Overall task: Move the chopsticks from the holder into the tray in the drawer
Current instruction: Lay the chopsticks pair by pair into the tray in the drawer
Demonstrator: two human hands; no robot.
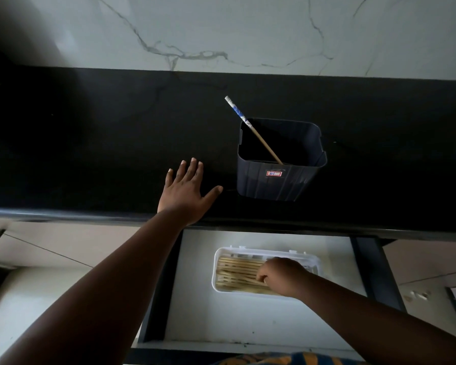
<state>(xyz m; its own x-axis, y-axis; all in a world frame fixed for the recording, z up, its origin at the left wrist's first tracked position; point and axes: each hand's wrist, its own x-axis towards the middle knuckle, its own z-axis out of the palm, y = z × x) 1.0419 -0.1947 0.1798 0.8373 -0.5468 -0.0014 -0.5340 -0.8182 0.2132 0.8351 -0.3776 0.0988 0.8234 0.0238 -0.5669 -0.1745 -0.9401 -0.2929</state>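
A dark square holder (pixel 279 180) stands on the black counter with one chopstick (pixel 250 127) leaning out of its back left corner, its top end patterned white and blue. Below, the open drawer holds a white tray (pixel 315 262) with several wooden chopsticks (pixel 237 270) lying side by side. My right hand (pixel 282 276) is down in the tray, fingers curled, pinching a chopstick among the others. My left hand (pixel 187 191) lies flat on the counter left of the holder, fingers spread, not touching it.
The black counter (pixel 90 154) runs the full width, backed by a white marbled wall (pixel 221 30). The drawer (pixel 248 320) has a pale floor and dark side walls. Pale cabinet fronts flank it on both sides.
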